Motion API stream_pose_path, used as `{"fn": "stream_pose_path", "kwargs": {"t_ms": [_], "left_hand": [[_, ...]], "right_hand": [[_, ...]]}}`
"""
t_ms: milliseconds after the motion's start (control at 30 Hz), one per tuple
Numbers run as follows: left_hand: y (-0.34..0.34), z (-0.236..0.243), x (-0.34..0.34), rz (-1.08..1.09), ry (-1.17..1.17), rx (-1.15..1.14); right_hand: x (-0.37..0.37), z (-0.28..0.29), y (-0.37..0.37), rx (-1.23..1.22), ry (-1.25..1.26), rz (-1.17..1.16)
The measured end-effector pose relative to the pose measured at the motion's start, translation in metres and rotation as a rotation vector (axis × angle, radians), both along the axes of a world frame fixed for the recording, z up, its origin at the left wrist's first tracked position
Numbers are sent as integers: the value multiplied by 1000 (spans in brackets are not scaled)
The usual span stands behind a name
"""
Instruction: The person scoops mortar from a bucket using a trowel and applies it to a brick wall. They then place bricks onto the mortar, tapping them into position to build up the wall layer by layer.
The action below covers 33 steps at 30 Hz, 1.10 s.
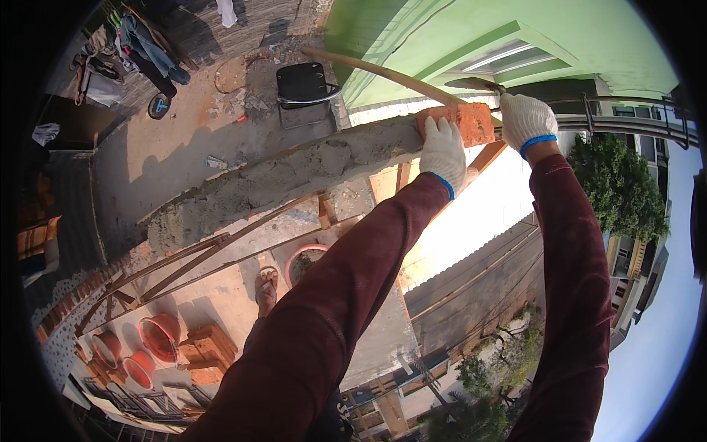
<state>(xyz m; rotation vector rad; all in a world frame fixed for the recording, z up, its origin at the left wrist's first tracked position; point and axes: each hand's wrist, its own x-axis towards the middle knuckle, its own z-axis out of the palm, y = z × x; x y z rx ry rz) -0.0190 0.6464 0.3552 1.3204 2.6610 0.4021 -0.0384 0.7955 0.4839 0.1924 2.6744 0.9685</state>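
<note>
one red brick (464, 121) sits on the far end of a wall top (280, 180) spread with grey mortar. the left hand (444, 152), in a white glove, lies flat and open against the brick's near face. the right hand (524, 118), also gloved, is curled tight round the handle of one trowel (475, 85) just above the brick. below stand three orange buckets (158, 335) beside one stack of bricks (210, 346). one black chair (303, 87) stands beyond the wall.

Both arms in dark red sleeves stretch forward and upward. The left hand (443, 153), in a white glove with a blue cuff, lies flat with fingers spread. The right hand (525, 118), gloved alike, is curled closed.
</note>
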Motion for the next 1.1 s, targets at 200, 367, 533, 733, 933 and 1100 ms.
{"fn": "stream_pose_path", "kwargs": {"t_ms": [200, 367, 533, 733, 933, 1100], "left_hand": [[-9, -6, 5, 59, 18, 53], [-8, -2, -1, 4, -77, -39], [-31, 3, 40, -113, -2, 190], [-308, -57, 213, -255, -1040, 176], [-465, -136, 259, 630, -1359, -97], [-440, -269, 211, 837, -1225, 108]], "right_hand": [[-48, -46, -23, 28, -236, -69], [-42, -21, -82, -166, -247, 135], [41, 43, -106, -476, -17, 177], [191, 118, -176, -925, -82, -641], [337, -115, -240, -1005, -383, -474], [356, -334, -331, -868, -175, -387]]}}
